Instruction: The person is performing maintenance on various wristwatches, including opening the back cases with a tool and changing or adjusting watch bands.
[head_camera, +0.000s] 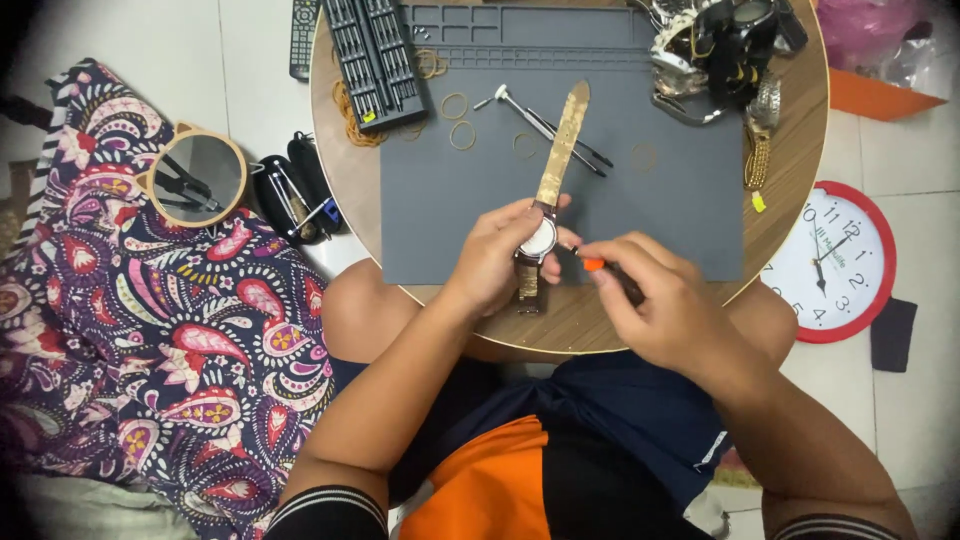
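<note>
My left hand (495, 255) grips a wristwatch (540, 240) by its round silver case, held over the near edge of a grey work mat (660, 210). The watch's worn tan strap (562, 140) points away from me, and a darker strap end hangs toward me. My right hand (655, 300) holds a small tool with an orange collar (593, 264), its tip touching the right side of the watch case.
The mat lies on a round wooden table (790, 190). On it are two thin tools (545, 125), rubber bands (460, 133) and a black bit set (375, 50). A heap of watches (715, 50) sits far right. A red-rimmed wall clock (835, 262) lies on the floor.
</note>
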